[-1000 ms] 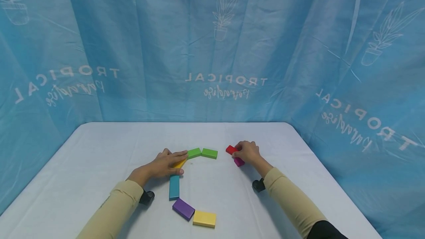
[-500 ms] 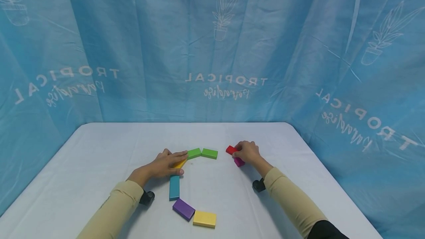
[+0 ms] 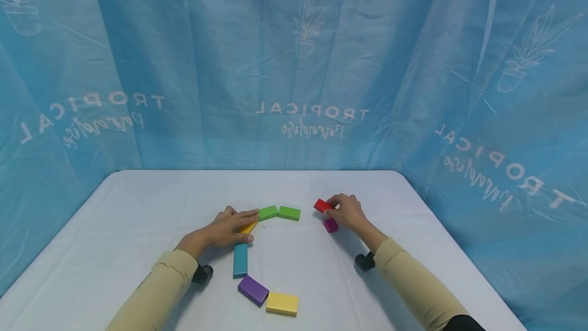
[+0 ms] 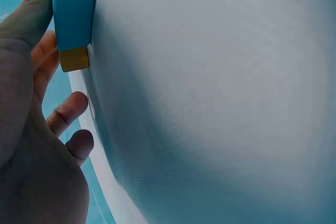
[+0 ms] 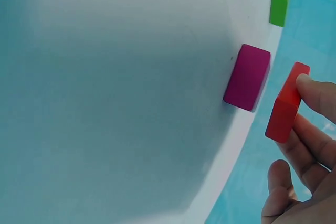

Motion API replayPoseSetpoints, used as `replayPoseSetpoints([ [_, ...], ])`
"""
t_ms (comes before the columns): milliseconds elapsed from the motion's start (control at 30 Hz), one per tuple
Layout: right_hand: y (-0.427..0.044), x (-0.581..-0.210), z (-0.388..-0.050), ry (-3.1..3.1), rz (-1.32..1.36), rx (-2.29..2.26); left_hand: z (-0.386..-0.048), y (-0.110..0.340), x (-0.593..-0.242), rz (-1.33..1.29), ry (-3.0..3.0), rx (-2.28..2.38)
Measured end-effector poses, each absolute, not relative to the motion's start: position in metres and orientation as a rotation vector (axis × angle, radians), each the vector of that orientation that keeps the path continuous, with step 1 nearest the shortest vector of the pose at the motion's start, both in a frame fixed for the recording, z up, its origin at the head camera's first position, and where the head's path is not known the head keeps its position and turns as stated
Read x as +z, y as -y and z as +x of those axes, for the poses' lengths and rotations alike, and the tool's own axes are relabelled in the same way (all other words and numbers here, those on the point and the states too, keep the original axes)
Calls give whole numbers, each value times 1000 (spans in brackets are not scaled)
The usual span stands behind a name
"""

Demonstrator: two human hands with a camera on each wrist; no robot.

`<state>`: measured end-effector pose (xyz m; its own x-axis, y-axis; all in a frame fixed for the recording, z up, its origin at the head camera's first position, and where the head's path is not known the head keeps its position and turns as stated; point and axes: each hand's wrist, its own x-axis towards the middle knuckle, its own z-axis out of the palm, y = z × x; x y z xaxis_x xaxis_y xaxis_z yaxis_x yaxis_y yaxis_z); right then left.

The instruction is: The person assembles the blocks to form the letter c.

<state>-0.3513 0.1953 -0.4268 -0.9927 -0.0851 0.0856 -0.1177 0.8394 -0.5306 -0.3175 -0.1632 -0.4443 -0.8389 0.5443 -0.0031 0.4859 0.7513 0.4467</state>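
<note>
My right hand (image 3: 347, 212) pinches a red block (image 5: 289, 100) between thumb and fingers, holding it just above the white table. Below it, a magenta block (image 3: 331, 226) lies apart on the cloth, also visible in the right wrist view. On the left, my left hand (image 3: 223, 228) rests with fairly straight fingers over an orange-yellow block (image 3: 249, 227), partly covering it. Its thumb lies by the near end of that block, where a teal block (image 3: 240, 260) adjoins. The fingertips reach a green block (image 3: 268, 213).
A second green block (image 3: 289, 213) continues the curved row at the back. Nearer the front, a purple block (image 3: 253, 290) and a yellow block (image 3: 282, 303) carry on from the teal one. Blue printed curtains (image 3: 294, 70) stand around the white table (image 3: 151, 193).
My right hand has lifted the red block off its place beside the magenta block, which now lies uncovered. The left hand stays where it was.
</note>
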Motion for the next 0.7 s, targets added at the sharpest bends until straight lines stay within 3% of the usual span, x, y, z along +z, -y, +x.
replayPoseSetpoints([
  [267, -204, -424, -328, 2909, 235, 963, -314, 162, -442, 829, -2798, 697],
  [700, -196, -427, -252, 2958, 641, 859, -314, 162, -438, 814, -2801, 665],
])
